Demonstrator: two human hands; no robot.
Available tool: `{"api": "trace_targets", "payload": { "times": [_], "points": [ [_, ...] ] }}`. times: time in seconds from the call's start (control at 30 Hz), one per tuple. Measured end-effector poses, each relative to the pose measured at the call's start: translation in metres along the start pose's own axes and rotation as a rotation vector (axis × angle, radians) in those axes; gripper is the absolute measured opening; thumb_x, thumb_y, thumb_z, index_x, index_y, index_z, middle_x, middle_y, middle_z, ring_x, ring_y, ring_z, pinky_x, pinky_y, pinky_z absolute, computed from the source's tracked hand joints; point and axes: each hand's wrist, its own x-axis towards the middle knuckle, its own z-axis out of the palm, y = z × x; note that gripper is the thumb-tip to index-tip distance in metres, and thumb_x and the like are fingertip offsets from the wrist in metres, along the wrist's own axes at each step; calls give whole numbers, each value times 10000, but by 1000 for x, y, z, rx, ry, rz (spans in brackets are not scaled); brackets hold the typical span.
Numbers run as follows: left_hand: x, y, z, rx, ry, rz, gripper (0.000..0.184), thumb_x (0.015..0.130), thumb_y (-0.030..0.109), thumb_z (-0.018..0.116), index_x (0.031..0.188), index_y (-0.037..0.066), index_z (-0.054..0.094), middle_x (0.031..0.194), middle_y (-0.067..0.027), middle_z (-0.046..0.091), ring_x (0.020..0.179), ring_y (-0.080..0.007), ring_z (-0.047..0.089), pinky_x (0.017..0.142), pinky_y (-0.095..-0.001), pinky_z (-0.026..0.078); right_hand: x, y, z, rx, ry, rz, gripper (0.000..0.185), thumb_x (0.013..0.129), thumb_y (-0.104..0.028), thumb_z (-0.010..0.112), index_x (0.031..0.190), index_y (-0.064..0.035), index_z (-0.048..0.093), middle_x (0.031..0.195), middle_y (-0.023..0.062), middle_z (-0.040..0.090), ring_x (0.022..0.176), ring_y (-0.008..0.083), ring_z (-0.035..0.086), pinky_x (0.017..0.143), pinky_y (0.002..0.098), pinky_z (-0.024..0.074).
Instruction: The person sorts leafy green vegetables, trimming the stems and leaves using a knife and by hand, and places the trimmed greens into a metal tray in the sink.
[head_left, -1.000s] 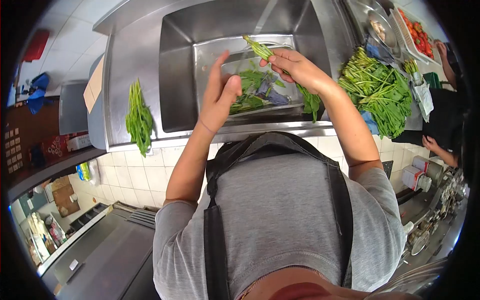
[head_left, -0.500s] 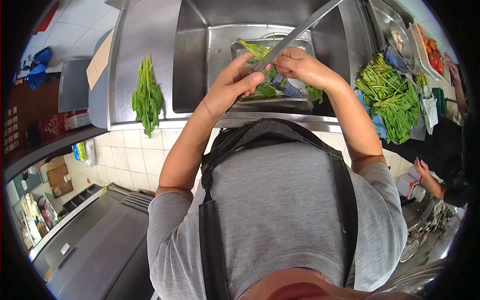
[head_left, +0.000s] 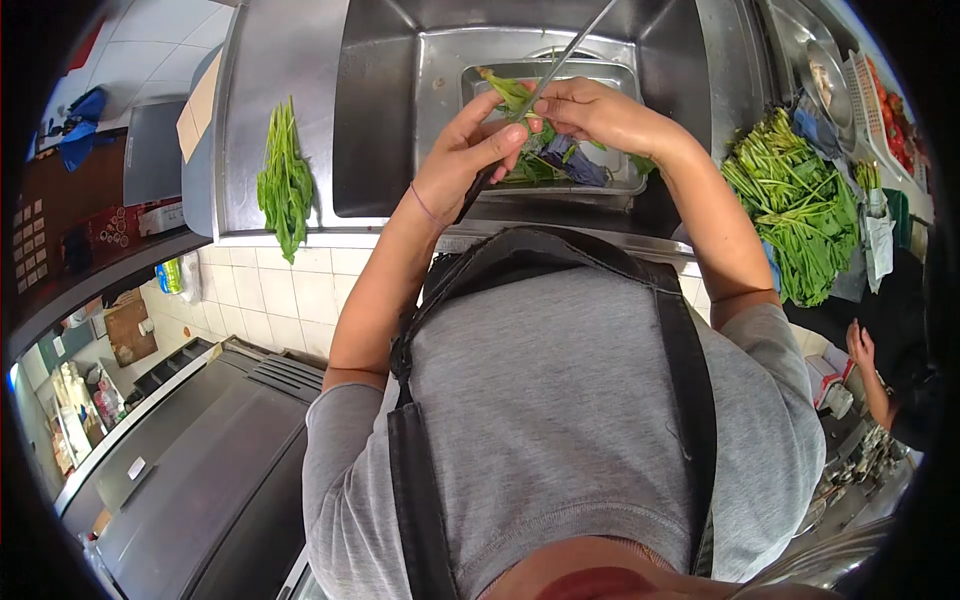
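Note:
My left hand (head_left: 458, 165) is closed around the dark handle of a knife (head_left: 570, 55), whose blade slants up to the right. Close beside it, my right hand (head_left: 610, 118) pinches a small bunch of green stems (head_left: 508, 92) against the blade. Its leaves hang below the right hand. Both hands are over a metal tray (head_left: 636, 110) in the sink (head_left: 378, 120). Loose leaves (head_left: 530, 175) and a dark blue-purple item (head_left: 578, 162) lie in the tray. A leafy bunch (head_left: 285, 190) rests on the left counter, and a large pile of greens (head_left: 795, 215) on the right.
At the upper right are a metal bowl (head_left: 824, 82) and a white basket (head_left: 868, 110) of red vegetables. Another person's hand (head_left: 860, 345) and dark clothing show at the right edge. Behind on the left stands a grey metal appliance (head_left: 210, 460).
My left hand, apart and without a knife at first, has come to the greens with the knife in it. Lately the blade has turned steeper. The view has shifted slightly.

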Motion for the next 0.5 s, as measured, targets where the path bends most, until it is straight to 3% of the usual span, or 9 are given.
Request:
{"api": "trace_targets", "payload": {
  "times": [0.23, 0.33, 0.5],
  "points": [
    [26, -39, 0, 139, 199, 4, 511, 868, 294, 749, 1315, 97, 597, 698, 33, 563, 600, -45, 468, 515, -202, 340, 19, 37, -5, -163, 42, 61, 287, 916, -205, 484, 1002, 19, 641, 753, 31, 567, 648, 146, 495, 618, 298, 430],
    [40, -59, 1, 167, 240, -38, 543, 851, 317, 766, 1320, 103, 597, 661, 33, 543, 584, -44, 465, 504, -203, 334, 17, 61, -1, 91, 149, 110, 259, 915, -192, 480, 947, 12, 635, 725, 37, 549, 641, 150, 492, 612, 318, 427],
    [62, -76, 5, 198, 238, -102, 557, 845, 340, 769, 1301, 69, 600, 661, 19, 551, 577, -53, 480, 486, -214, 345, 7, 91, -9, 140, 169, 123, 236, 952, -192, 475, 955, -20, 636, 751, -4, 536, 684, 106, 464, 615, 273, 393]
  ]
}}
